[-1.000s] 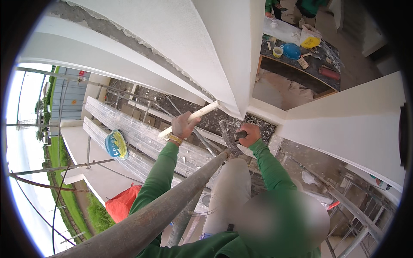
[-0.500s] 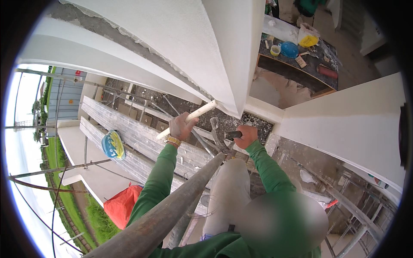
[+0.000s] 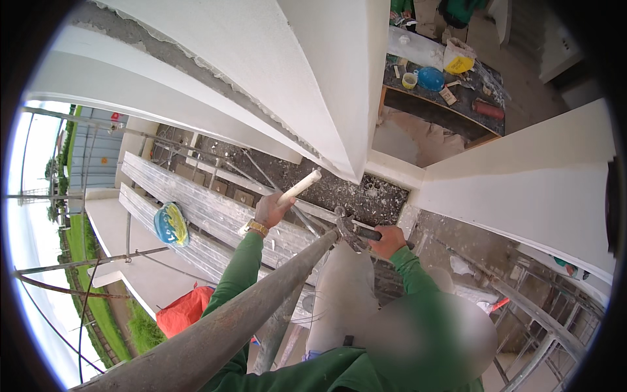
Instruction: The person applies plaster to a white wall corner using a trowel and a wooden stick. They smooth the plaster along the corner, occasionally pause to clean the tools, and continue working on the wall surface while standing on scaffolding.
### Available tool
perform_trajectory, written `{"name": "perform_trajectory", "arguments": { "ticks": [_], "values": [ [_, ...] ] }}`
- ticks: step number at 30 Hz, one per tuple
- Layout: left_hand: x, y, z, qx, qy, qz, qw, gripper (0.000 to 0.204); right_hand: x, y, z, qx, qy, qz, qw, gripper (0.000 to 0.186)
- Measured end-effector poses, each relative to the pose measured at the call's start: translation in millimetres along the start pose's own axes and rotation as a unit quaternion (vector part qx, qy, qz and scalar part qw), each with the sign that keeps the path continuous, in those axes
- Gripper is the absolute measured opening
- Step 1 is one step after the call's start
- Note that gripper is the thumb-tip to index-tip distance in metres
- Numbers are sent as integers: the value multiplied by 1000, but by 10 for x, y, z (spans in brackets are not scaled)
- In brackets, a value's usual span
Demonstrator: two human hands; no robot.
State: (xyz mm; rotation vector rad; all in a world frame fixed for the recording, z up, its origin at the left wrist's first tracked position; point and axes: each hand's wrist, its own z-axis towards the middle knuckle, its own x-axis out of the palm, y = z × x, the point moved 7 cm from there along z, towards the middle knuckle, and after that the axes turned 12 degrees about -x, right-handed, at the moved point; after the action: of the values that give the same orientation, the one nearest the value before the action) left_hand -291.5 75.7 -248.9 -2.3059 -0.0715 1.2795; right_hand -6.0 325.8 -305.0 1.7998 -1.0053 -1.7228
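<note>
My left hand (image 3: pixel 271 212), below a watch on the wrist, is closed around a short cream-white rod (image 3: pixel 302 185), perhaps a pipe or stick. Its free end points up and right toward the lower corner of the white wall edge (image 3: pixel 349 157), with a gap between them. In my right hand (image 3: pixel 388 242) is a hammer (image 3: pixel 368 232), gripped by its dark handle. The metal head lies to the left of that hand, by the upper end of a thick scaffold pole (image 3: pixel 261 287). My fingers partly hide the handle.
Long grey planks (image 3: pixel 196 189) run along the left, carrying a blue-and-yellow smeared basin (image 3: pixel 171 224). An orange-red bag (image 3: pixel 181 311) sits lower left. A dark table (image 3: pixel 473 98) at upper right bears a blue helmet-shaped object (image 3: pixel 430 78) and tubs. People stand beyond it.
The rod's end has drawn away from the wall corner, and my left hand has come slightly lower. The hammer has moved down and right, nearer my body. The view has shifted a little.
</note>
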Motion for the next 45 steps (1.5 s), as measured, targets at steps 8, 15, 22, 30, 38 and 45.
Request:
{"name": "perform_trajectory", "arguments": {
  "ticks": [8, 15, 22, 30, 38, 45],
  "values": [
    [21, -78, -215, 36, -66, 56, 996, 53, -435, -148, -1080, 49, 22, -78, 996, 26],
    [7, -188, 273, 42, -92, 22, 995, 61, -182, 17, -392, -111, -77, -23, 991, 22],
    [-129, -291, 333, 88, -101, 17, 991, 61, 63, 264, 492, -172, -109, -2, 979, 27],
    [-172, -263, 395, 111, -99, 20, 989, 60, -34, 313, 1225, -167, -135, -83, 973, 23],
    [-193, -276, 418, 101, -97, 21, 990, 58, -8, 181, 1253, -145, -65, -67, 985, 25],
    [-223, -263, 425, 72, -100, 21, 992, 58, 38, 286, 1223, -232, -70, 9, 970, 23]
  ]
}}
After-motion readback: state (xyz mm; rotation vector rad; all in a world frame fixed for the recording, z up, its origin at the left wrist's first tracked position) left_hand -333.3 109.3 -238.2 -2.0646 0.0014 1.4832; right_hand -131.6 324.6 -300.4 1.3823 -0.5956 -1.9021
